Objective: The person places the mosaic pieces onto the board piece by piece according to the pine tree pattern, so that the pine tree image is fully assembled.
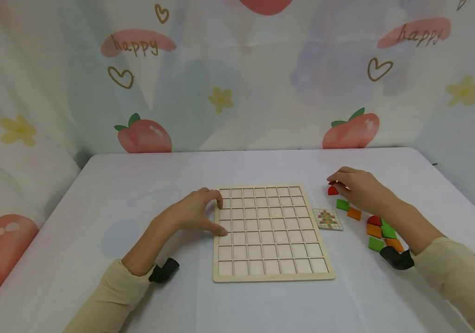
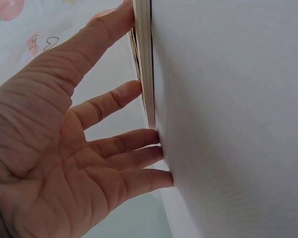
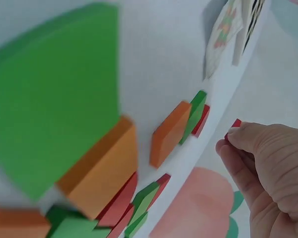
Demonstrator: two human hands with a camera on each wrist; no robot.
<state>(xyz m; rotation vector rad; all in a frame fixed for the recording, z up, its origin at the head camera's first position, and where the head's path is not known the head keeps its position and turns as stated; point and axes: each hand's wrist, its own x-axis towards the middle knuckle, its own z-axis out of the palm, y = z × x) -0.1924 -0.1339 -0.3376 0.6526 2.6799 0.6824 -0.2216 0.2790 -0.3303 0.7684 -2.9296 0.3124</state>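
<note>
The left hand (image 1: 196, 210) is spread wide, its thumb (image 2: 97, 42) well apart from its almost straight fingers (image 2: 114, 99). The right hand (image 1: 360, 187) pinches; its hidden last fingers seem bent. The left arm (image 1: 147, 247) and right arm (image 1: 412, 222) stretch behind their hands.

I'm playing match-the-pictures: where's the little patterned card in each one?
Head: the patterned card lies just right of the wooden board.
Left wrist: not in it.
Right wrist: near the top, right of centre.
Shared landmark: the wooden board, in all three.
</note>
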